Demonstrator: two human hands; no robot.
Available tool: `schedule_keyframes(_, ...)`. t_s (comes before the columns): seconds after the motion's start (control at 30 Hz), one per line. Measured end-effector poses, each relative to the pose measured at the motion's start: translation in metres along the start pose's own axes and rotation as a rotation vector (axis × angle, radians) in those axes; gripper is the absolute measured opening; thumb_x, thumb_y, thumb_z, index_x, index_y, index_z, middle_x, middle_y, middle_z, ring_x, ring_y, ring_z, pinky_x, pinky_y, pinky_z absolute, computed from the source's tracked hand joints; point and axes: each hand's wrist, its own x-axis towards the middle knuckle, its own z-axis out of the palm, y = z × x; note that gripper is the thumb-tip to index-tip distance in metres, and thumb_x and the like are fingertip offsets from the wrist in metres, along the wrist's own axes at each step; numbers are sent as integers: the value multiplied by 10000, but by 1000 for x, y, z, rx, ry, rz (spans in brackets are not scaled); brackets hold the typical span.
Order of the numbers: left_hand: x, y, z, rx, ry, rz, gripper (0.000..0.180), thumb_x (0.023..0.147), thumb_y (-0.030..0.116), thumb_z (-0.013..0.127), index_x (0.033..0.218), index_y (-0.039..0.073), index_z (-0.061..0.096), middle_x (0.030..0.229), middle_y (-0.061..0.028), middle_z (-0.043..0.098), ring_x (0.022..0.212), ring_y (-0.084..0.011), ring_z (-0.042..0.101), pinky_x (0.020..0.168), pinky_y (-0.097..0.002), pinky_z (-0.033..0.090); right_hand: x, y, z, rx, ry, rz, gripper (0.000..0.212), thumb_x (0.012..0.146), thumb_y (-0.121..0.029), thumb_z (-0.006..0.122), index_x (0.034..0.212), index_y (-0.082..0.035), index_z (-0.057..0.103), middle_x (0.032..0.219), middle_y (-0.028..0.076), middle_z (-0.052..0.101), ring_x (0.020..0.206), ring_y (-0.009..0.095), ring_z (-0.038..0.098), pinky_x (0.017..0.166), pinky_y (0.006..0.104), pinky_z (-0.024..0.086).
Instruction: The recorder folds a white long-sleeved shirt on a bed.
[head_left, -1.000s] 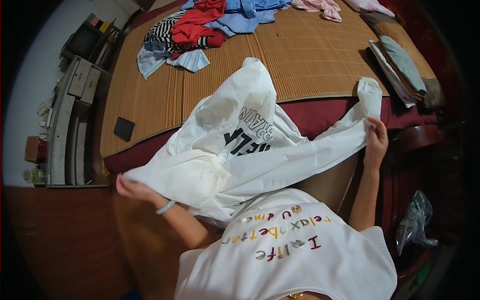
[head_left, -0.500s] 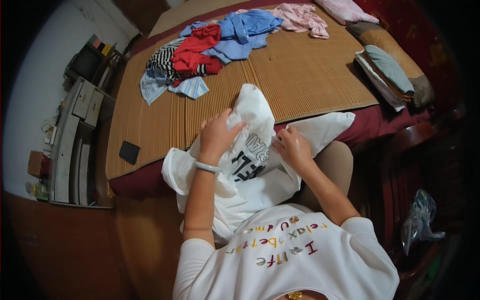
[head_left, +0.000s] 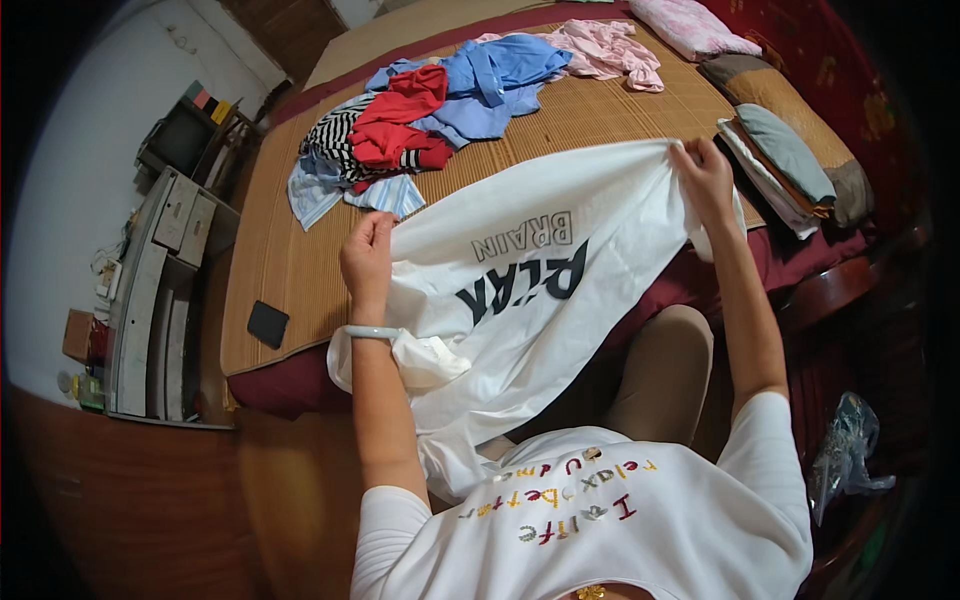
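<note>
While the left hand [head_left: 367, 257] pinches one white garment [head_left: 535, 315], the right hand [head_left: 706, 182] does too.

garment [head_left: 600, 200] between your left hand [head_left: 367, 255] and right hand [head_left: 705, 180], mat [head_left: 300, 268] behind it. on mat: clothes pile [head_left: 402, 118] beyond, flat object [head_left: 268, 324] near-left corner, folded stack [head_left: 788, 155] right. desk [head_left: 178, 215] left of mat; plastic bag [head_left: 848, 455] to your right.

Edges of the white garment [head_left: 530, 325] vanish inside the left hand [head_left: 366, 258] and right hand [head_left: 708, 182]; the left forearm [head_left: 385, 415] covers more. At eleven o'clock, a red garment [head_left: 400, 110] hides part of a striped garment [head_left: 330, 130]. At four, what a plastic bag [head_left: 848, 450] holds is unclear. Toward six, the lower edge cuts off the shirt [head_left: 620, 545].
</note>
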Motion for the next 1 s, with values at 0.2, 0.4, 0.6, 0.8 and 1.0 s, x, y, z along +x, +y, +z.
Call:
schedule_keyframes(0.2, 39, 25, 27, 304, 233, 182, 248, 964, 331, 717, 932, 86, 738, 848, -90, 742, 701, -267, 698, 599, -351, 507, 75, 9, 22, -165, 81, -198, 283, 903, -275, 757, 980, -5, 713, 944, 164, 723, 860, 286, 703, 780, 388, 541)
schedule_keyframes(0.4, 83, 59, 44, 552, 387, 639, 261, 876, 403, 796, 911, 153, 729, 832, -45, 694, 669, -285, 659, 572, -396, 504, 131, 20, 43, -246, 233, -220, 275, 917, -291, 740, 981, -26, 709, 989, 152, 716, 948, 318, 688, 856, 410, 528)
schedule_keyframes(0.6, 110, 58, 55, 699, 301, 830, 410, 759, 499, 862, 944, 175, 693, 806, -44, 617, 674, -283, 637, 559, -404, 500, 184, 39, 65, -314, 251, -162, 293, 938, -321, 692, 1010, -39, 724, 1036, 157, 718, 992, 326, 687, 899, 441, 515)
schedule_keyframes(0.8, 138, 36, 59, 820, 258, 848, 296, 807, 383, 835, 953, 186, 670, 815, -36, 579, 724, -260, 633, 627, -382, 530, 231, 52, 98, -273, 298, -138, 318, 914, -353, 731, 1055, -70, 752, 1044, 115, 754, 974, 281, 708, 898, 377, 525)
schedule_keyframes(1.0, 155, 11, 73, 902, 261, 833, 171, 884, 311, 760, 935, 185, 656, 840, -42, 572, 773, -266, 633, 660, -395, 536, 236, 62, 128, -359, 419, -355, 226, 978, -311, 623, 1060, -101, 639, 1227, 165, 634, 1097, 379, 630, 896, 456, 519)
